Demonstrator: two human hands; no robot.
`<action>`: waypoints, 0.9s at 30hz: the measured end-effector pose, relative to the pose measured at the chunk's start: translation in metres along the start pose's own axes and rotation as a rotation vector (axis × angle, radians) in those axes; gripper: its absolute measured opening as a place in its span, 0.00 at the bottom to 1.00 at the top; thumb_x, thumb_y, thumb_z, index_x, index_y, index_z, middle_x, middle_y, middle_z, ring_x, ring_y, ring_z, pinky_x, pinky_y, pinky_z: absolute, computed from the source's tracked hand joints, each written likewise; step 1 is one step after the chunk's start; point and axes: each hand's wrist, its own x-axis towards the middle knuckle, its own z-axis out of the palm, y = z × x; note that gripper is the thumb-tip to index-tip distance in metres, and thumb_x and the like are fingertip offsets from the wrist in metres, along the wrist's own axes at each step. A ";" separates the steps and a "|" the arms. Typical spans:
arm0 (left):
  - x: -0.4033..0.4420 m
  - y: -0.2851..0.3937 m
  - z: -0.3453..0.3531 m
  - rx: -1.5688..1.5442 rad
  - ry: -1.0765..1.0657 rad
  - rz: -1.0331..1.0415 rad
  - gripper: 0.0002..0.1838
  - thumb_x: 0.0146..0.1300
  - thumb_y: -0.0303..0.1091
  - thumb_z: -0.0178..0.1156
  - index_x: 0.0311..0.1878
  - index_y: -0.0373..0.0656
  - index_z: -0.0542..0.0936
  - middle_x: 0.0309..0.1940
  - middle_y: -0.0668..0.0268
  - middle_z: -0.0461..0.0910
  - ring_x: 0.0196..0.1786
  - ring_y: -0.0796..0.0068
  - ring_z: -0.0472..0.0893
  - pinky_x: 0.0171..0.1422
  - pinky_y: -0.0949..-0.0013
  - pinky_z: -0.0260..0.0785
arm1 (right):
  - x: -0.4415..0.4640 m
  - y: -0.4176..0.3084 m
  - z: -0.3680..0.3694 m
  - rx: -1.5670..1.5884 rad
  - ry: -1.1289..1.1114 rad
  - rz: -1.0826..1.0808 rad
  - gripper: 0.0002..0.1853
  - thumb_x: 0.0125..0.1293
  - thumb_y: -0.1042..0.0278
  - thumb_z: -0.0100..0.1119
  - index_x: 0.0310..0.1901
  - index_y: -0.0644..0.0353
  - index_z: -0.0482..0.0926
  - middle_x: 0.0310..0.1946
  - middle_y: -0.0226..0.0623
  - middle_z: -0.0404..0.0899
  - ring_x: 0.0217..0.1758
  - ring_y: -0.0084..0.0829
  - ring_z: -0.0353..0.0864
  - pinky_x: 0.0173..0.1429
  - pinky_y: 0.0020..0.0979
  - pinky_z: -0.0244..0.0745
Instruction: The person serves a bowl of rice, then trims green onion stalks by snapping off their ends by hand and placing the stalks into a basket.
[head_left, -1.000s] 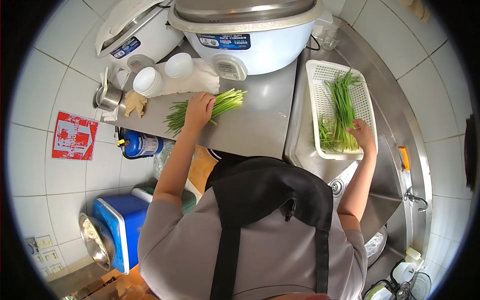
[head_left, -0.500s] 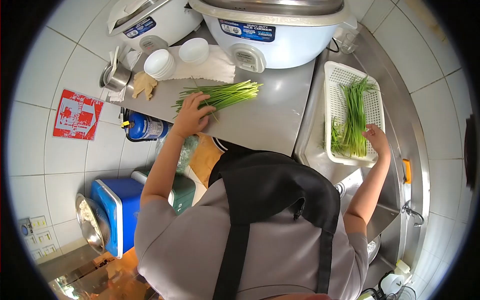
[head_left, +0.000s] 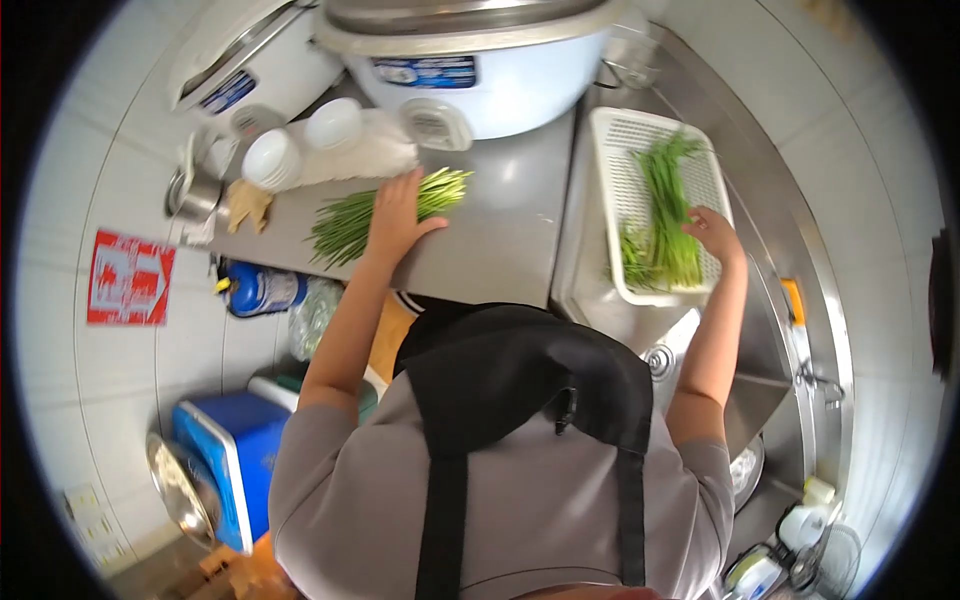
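On the steel counter lies a bunch of chives (head_left: 345, 228), long thin green stalks with paler ends at the right. My left hand (head_left: 398, 218) rests flat across this bunch near the pale ends, fingers straight and thumb out to the side. A second bunch of chives (head_left: 668, 210) lies lengthwise in a white perforated basket (head_left: 612, 160), with shorter greens beside its lower end. My right hand (head_left: 714, 236) is at the right edge of that bunch, over the basket's side. Its fingers are loosely bent and apart, touching or very close to the stalks.
A large rice cooker (head_left: 500, 90) stands at the back of the counter, with another (head_left: 275, 85) to its left. White bowls (head_left: 270, 160) sit on a cloth beside a metal pot (head_left: 195, 195). The basket rests over a steel sink (head_left: 580, 270). A blue cooler (head_left: 250, 450) stands below left.
My left hand has slid right along the counter bunch toward the pale ends, its fingers straightening. My right hand stays beside the basket's chives. The whole view has shifted.
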 end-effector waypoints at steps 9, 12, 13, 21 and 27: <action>-0.001 -0.025 0.016 0.106 -0.226 -0.174 0.31 0.53 0.52 0.59 0.54 0.40 0.71 0.43 0.59 0.72 0.49 0.58 0.70 0.55 0.58 0.60 | 0.006 -0.008 0.018 -0.251 -0.391 0.381 0.10 0.49 0.67 0.63 0.29 0.65 0.80 0.21 0.43 0.80 0.23 0.35 0.80 0.30 0.33 0.75; 0.004 -0.022 0.007 0.023 -0.242 -0.166 0.39 0.48 0.50 0.64 0.60 0.38 0.65 0.49 0.55 0.70 0.54 0.56 0.68 0.59 0.56 0.57 | 0.011 0.009 0.038 -0.441 -0.321 0.269 0.09 0.47 0.69 0.62 0.29 0.65 0.80 0.23 0.45 0.81 0.25 0.34 0.82 0.29 0.33 0.76; 0.005 -0.021 0.002 0.023 -0.240 -0.163 0.39 0.48 0.50 0.64 0.60 0.38 0.65 0.49 0.55 0.70 0.54 0.56 0.68 0.59 0.56 0.57 | 0.010 0.009 0.034 -0.439 -0.318 0.270 0.09 0.47 0.69 0.62 0.29 0.65 0.80 0.23 0.45 0.81 0.25 0.34 0.82 0.29 0.33 0.76; 0.051 0.050 -0.041 -0.268 -0.090 0.006 0.37 0.49 0.32 0.62 0.64 0.39 0.60 0.55 0.51 0.65 0.58 0.52 0.64 0.65 0.57 0.53 | -0.026 -0.037 -0.033 0.216 -0.171 0.250 0.06 0.52 0.67 0.58 0.27 0.61 0.75 0.19 0.28 0.74 0.23 0.19 0.73 0.26 0.22 0.68; 0.086 0.147 -0.008 -0.549 -0.107 0.342 0.18 0.58 0.29 0.54 0.54 0.43 0.73 0.55 0.61 0.68 0.60 0.59 0.65 0.65 0.57 0.56 | -0.048 -0.115 -0.039 0.477 -0.247 -0.176 0.04 0.56 0.71 0.57 0.29 0.61 0.73 0.22 0.22 0.70 0.25 0.14 0.67 0.30 0.19 0.63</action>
